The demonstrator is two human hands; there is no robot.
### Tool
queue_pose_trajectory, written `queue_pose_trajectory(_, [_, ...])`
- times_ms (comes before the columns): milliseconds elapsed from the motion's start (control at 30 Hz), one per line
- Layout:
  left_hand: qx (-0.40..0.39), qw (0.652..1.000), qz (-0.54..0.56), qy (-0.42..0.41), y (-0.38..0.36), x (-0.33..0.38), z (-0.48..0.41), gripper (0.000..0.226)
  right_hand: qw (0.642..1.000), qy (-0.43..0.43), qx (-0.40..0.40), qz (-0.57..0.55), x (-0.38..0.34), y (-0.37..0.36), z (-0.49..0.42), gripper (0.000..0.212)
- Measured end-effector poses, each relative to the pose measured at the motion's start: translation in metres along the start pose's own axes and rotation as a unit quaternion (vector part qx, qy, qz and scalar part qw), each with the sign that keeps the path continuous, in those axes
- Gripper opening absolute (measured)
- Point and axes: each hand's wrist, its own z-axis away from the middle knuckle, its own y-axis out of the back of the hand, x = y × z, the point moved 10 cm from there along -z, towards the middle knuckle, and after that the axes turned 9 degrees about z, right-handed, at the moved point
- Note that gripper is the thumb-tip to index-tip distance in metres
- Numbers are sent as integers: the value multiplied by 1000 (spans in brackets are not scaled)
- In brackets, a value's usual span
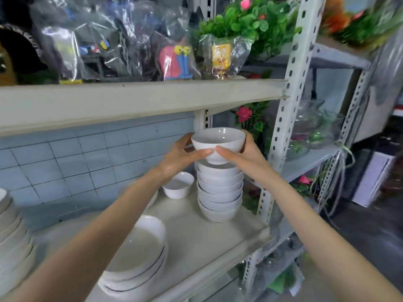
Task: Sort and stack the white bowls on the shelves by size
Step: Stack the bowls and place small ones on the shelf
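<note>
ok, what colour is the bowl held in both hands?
Plain white bowl, no visible pattern; best in the head view.

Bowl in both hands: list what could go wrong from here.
1. The stack is tall and stands near the right end of the shelf; setting the bowl down off-centre may tip it.
2. The left hand and right hand hold the bowl only by its sides; a slip would drop it onto the stack.
3. The small bowl sits just below the left wrist and could be knocked.
</note>
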Motion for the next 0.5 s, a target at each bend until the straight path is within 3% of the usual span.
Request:
queue_pose_trajectory(133, [-17, 999, -7, 26, -12, -21, -12, 57, 1000, -17, -14, 15, 24, 5, -4, 70])
queue_pose_trajectory(267, [-29, 999, -18, 33, -17, -31, -15, 59, 999, -12, -20, 28, 34, 3, -5, 46])
queue_pose_trajectory(500, [-30, 998, -5, 47, -14, -37, -17, 69, 999, -19, -11, 29, 42, 0, -6, 61])
